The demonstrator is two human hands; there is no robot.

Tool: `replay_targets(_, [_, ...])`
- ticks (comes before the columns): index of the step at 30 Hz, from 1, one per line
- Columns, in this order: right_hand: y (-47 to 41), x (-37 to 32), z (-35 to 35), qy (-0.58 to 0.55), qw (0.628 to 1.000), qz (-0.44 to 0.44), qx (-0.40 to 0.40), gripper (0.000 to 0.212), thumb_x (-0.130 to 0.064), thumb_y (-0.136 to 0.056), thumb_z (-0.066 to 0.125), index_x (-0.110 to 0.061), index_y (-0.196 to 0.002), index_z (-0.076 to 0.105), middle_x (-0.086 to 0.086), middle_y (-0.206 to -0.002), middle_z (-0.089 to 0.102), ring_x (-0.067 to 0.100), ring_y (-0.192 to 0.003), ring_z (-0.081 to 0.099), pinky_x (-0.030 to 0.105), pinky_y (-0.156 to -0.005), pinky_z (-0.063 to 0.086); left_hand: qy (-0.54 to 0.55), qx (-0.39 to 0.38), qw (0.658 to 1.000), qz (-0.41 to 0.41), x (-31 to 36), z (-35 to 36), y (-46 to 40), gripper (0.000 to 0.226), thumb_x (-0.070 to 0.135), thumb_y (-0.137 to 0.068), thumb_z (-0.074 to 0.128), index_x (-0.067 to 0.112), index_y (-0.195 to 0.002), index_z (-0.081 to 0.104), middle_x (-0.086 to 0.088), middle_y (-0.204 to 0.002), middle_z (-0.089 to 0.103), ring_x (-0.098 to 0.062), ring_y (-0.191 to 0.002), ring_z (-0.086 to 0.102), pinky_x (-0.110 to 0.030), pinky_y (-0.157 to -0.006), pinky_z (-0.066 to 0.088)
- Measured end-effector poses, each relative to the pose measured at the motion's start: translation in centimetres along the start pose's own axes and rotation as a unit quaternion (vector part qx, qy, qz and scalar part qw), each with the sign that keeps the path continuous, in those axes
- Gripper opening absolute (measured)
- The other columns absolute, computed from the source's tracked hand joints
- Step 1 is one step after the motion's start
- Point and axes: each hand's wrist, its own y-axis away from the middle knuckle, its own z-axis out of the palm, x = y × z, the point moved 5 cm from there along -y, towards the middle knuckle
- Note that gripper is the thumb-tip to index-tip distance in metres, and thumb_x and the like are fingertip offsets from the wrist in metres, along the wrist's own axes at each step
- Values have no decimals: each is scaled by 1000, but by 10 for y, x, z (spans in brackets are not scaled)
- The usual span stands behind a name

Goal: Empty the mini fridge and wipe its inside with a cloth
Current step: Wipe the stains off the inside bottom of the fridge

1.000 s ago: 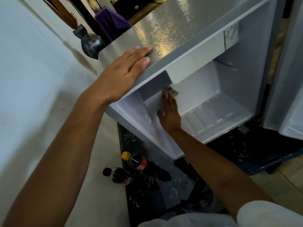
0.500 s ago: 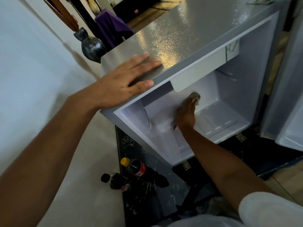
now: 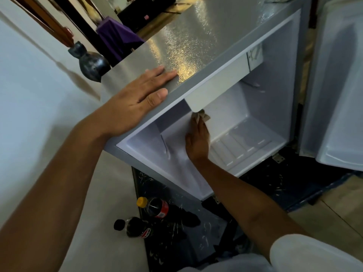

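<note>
The grey mini fridge [image 3: 198, 44] stands open, and its white inside holds no items. My left hand [image 3: 137, 101] lies flat on the fridge's top at the front left corner, fingers spread. My right hand [image 3: 198, 142] reaches inside and presses a small beige cloth [image 3: 203, 116] against the back wall, just below the white freezer flap [image 3: 218, 85]. Most of the cloth is hidden under my fingers. The fridge door [image 3: 337, 99] hangs open at the right.
Two dark soda bottles lie on the floor in front of the fridge: one with a yellow cap [image 3: 155, 208], one with a black cap [image 3: 133, 228]. A dark patterned mat [image 3: 265, 183] lies under the fridge. A dark vase [image 3: 92, 63] and purple cloth [image 3: 115, 38] stand behind.
My right hand with the cloth slid right along the back wall, then back left and up to just under the freezer flap. My left hand stayed on the top.
</note>
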Motion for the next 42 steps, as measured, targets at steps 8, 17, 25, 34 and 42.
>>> replay_targets(8, [-54,36,-44,4,992,95,81,78,-14,-95,53,-11,-162,11,14,-170,14,38,-152,27,47,-122,32,-6,21,1000,-11,-2,1,0,54,69,-95,31,64,-149,26,29,-165,19,1,-155,10,-42,-127,14])
replay_targets(17, [-102,87,-78,-125,951,267,96,63,-24,-108,42,-16,-163,12,3,-171,12,23,-157,18,24,-123,8,4,25,1000,-13,0,0,0,54,62,-97,35,57,-151,31,28,-165,21,2,-154,15,-40,-127,16])
replay_targets(25, [-93,44,-69,12,995,38,93,60,-11,-99,53,-6,-156,34,19,-162,34,40,-152,29,47,-124,27,9,28,1000,-4,-2,1,-2,52,64,-97,37,62,-148,32,29,-164,22,6,-152,14,-32,-125,14])
replay_targets(34, [-22,36,-36,-7,994,47,-94,75,10,-96,42,-18,-162,20,3,-171,13,33,-153,26,48,-122,32,9,33,999,6,-3,0,-2,51,66,-97,36,62,-148,31,27,-164,23,7,-151,18,-25,-120,16])
replay_targets(42, [36,0,10,-22,971,71,-228,76,5,-95,49,-22,-161,23,4,-170,18,37,-146,38,44,-119,36,0,38,999,8,-3,0,0,55,67,-96,35,59,-150,31,23,-166,23,-4,-155,17,-48,-126,19])
